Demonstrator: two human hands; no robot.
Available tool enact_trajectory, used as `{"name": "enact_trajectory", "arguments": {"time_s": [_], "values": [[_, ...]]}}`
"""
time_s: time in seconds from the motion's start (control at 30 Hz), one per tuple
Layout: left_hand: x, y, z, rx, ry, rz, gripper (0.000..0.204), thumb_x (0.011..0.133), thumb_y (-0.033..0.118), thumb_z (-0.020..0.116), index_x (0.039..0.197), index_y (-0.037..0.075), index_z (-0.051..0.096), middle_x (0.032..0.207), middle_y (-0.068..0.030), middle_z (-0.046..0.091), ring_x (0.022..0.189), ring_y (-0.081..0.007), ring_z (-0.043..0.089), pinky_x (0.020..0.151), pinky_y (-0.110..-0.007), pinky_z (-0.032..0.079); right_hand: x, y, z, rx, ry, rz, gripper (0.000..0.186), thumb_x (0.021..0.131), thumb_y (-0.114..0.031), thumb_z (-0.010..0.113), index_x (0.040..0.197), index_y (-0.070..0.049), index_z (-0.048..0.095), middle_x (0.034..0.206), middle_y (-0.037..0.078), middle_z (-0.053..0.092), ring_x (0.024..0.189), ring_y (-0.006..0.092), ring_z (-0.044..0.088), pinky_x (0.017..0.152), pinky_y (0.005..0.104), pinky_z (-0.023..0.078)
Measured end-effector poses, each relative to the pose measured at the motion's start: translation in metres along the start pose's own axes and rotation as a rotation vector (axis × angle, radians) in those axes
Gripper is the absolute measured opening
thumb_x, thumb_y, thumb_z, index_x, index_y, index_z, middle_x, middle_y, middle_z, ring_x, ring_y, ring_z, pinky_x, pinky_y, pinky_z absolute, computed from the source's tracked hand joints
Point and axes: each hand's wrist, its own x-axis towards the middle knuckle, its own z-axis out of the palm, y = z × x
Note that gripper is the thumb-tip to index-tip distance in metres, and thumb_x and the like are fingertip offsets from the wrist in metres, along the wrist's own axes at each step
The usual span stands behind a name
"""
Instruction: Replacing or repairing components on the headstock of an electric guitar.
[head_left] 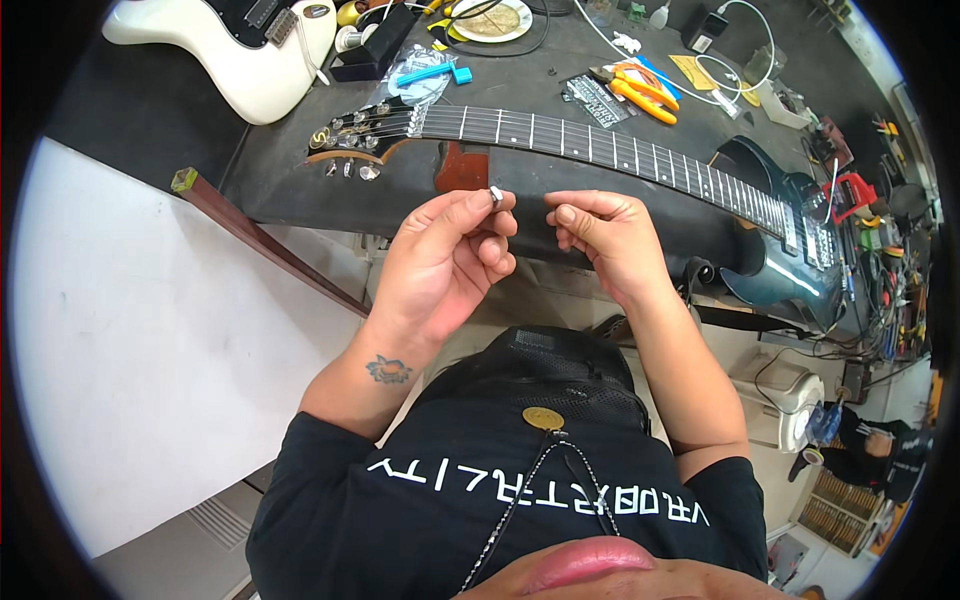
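My left hand (445, 245) pinches a small shiny metal part (496, 196) between thumb and fingertips, held up in front of the bench edge. Its exact kind is too small to tell. Just to the right, my right hand (607, 232) has thumb and forefinger pressed together; whatever they hold, if anything, cannot be made out. The two hands are apart. Beyond them a dark teal electric guitar lies across the bench, its body (790, 275) at the right. Strings run along its fretted neck (600, 145) to the headstock (350, 138) with metal tuners at the left.
A white guitar body (225, 45) lies at the far left. Behind the neck are orange-handled pliers (645, 98), a blue string winder (435, 76), a plate (492, 20) and cables. A reddish-brown piece (462, 168) sits under the neck. Tools crowd the right; another person (885, 450) is there.
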Motion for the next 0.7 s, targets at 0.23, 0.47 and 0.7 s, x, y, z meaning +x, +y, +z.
{"name": "enact_trajectory", "arguments": {"time_s": [0.23,0.47,0.7], "values": [[-0.002,0.004,0.004,0.038,0.038,-0.035,0.013,0.106,0.014,0.070,0.114,0.005,0.074,0.108,-0.0140,0.080,0.090,-0.0226,0.080,0.080,-0.037,0.067,0.009,0.013,-0.011,-0.007,-0.038,-0.015,0.022,0.100,-0.004,0.076,0.120,0.004,0.077,0.102,0.012,0.079,0.084,0.0136,0.071,0.077,0.0267,0.059],[0.001,0.003,-0.001,-0.019,0.019,-0.031,0.011,0.104,0.014,0.073,0.112,0.007,0.074,0.109,-0.0143,0.080,0.095,-0.0243,0.080,0.084,-0.039,0.067,0.009,0.014,-0.015,-0.031,-0.041,0.000,0.023,0.098,-0.006,0.079,0.119,0.004,0.076,0.099,0.010,0.078,0.085,0.0129,0.070,0.076,0.0280,0.057],[0.003,0.003,-0.002,-0.005,0.003,-0.020,0.010,0.107,0.014,0.068,0.114,0.009,0.074,0.113,-0.0136,0.078,0.097,-0.0212,0.080,0.082,-0.036,0.069,0.008,0.015,-0.015,0.005,-0.036,-0.028,0.020,0.097,-0.006,0.080,0.114,0.002,0.073,0.097,0.010,0.078,0.082,0.0137,0.070,0.073,0.0279,0.056]]}}
